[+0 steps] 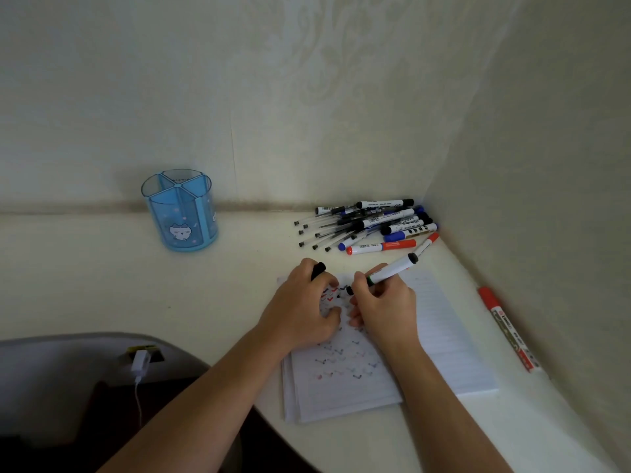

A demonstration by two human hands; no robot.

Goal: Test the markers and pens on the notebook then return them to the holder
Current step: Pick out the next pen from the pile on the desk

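An open lined notebook (pixel 440 339) lies on the white desk, its left page covered with small check marks in black, red and blue. My right hand (pixel 382 305) grips a white marker (pixel 392 269) with its dark tip down on the page. My left hand (pixel 300 305) rests on the page and holds a black cap (pixel 318 270). A blue divided pen holder (pixel 181 209) stands at the back left, with nothing visible in it. A heap of markers and pens (pixel 368 225) lies in the back right corner.
A single red marker (pixel 505 327) lies along the right wall beside the notebook. The desk meets walls at the back and right. At the lower left is a grey chair back with a white cable and plug (pixel 140 365).
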